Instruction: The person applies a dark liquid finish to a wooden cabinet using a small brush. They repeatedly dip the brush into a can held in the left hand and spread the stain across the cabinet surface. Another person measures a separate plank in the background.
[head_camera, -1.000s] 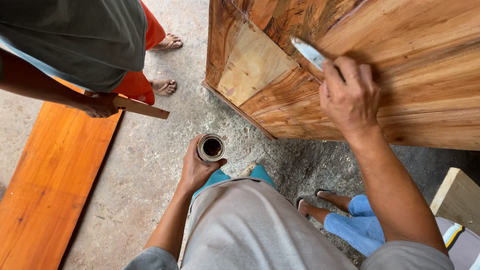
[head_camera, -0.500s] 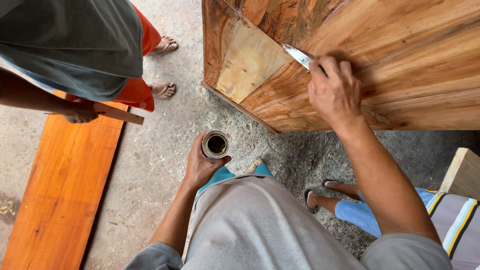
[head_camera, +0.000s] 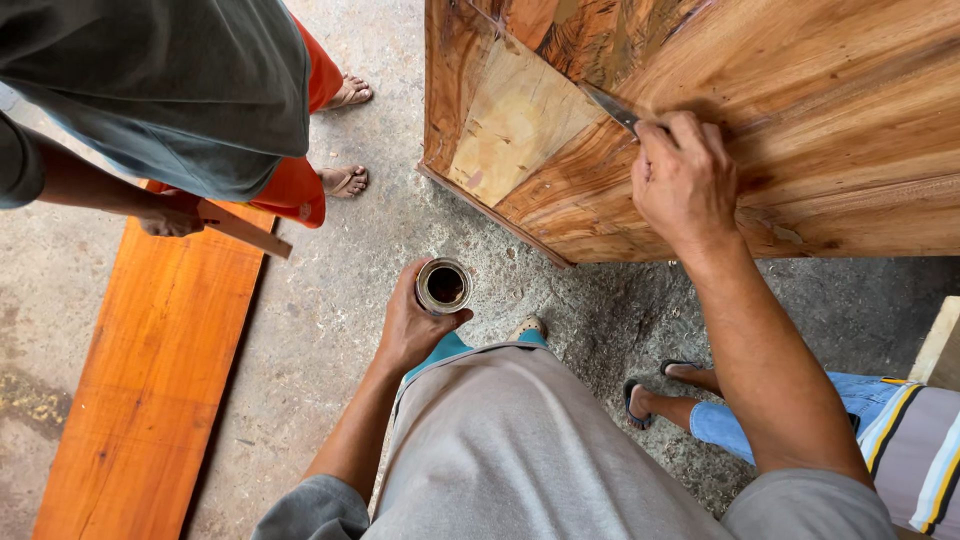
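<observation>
Putty knife (head_camera: 610, 108) pinched in right hand (head_camera: 685, 175), blade on wooden panel (head_camera: 800, 120); left hand (head_camera: 410, 325) grips small can (head_camera: 443, 286).

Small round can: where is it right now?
Head view, lower centre: the small round can is gripped in the left hand, held low over the concrete floor, just below the bottom corner of the wooden panel.

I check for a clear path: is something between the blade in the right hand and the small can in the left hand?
Nothing visible. The right hand holds the blade on the wooden panel; the left hand holds the can lower, over bare concrete floor.
</observation>
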